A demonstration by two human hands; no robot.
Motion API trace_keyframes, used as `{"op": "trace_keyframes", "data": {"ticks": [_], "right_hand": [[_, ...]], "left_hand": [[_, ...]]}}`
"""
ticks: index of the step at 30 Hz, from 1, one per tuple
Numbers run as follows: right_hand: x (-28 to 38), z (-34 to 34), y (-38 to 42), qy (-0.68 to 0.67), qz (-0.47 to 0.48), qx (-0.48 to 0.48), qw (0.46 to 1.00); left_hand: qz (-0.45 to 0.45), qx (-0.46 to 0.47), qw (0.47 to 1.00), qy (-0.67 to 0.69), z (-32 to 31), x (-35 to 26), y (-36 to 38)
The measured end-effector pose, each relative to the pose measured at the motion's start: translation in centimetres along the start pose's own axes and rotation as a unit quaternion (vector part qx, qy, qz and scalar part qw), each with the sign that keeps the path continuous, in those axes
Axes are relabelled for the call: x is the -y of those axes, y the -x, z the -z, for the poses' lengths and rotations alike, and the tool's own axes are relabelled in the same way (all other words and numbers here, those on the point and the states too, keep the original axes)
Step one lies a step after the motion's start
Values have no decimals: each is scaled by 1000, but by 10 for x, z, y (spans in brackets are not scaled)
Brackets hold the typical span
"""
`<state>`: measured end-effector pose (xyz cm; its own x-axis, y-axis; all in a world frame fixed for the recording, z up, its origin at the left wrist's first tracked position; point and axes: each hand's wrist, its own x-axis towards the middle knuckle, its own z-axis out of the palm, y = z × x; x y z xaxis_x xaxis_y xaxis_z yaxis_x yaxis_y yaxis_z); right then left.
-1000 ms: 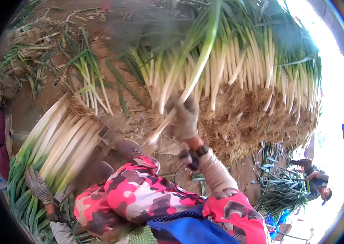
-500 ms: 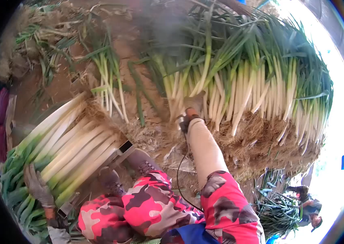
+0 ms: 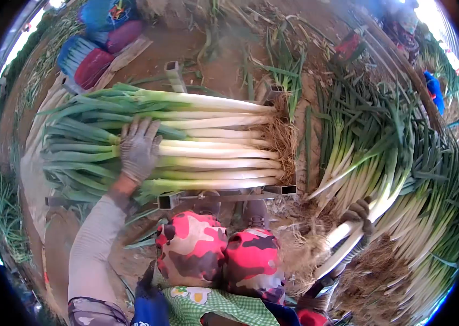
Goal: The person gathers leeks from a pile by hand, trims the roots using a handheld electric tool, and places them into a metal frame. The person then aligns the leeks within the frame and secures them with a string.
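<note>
A row of long green onions [image 3: 218, 135] with white stalks and hairy roots lies across a metal frame [image 3: 224, 196] in front of my knees. My left hand [image 3: 140, 149], in a grey glove, lies flat on their green part with fingers spread. On the right, my gloved right hand [image 3: 359, 213] is closed round a few thick green onions [image 3: 386, 196]. Their white ends and roots point down toward my body, and their leaves reach up over the pile [image 3: 430, 217]. Part of my right palm is hidden behind the stalks.
Loose green onions [image 3: 286, 68] lie on the soil beyond the frame. Blue and dark red bundles [image 3: 91, 62] rest at the upper left beside a pale sheet [image 3: 36, 163]. Another person [image 3: 403, 24] is at the upper right, near a long bar [image 3: 403, 65].
The view has turned toward the frame. My right hand, earlier reaching into the pile, now grips a few green onions closer to my body. My left hand stays on the row.
</note>
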<state>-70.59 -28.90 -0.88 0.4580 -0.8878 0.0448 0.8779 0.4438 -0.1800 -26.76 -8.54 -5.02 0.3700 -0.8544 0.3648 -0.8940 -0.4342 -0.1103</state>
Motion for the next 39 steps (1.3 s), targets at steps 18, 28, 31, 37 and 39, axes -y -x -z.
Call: {"op": "trace_keyframes", "data": {"ticks": [18, 28, 31, 37, 39], "right_hand": [[-248, -102, -137, 818, -35, 404, 408], [-243, 24, -143, 899, -72, 369, 226], [-234, 13, -134, 902, -94, 361, 218], [-81, 29, -132, 834, 97, 211, 500], [13, 143, -163, 904, 148, 123, 382]], "left_hand": [[27, -22, 998, 46, -12, 8, 8], [72, 176, 935, 300, 87, -7, -7], [-17, -25, 985, 171, 44, -7, -17], [-36, 87, 995, -13, -15, 20, -22], [-56, 82, 994, -43, -17, 20, -39]]}}
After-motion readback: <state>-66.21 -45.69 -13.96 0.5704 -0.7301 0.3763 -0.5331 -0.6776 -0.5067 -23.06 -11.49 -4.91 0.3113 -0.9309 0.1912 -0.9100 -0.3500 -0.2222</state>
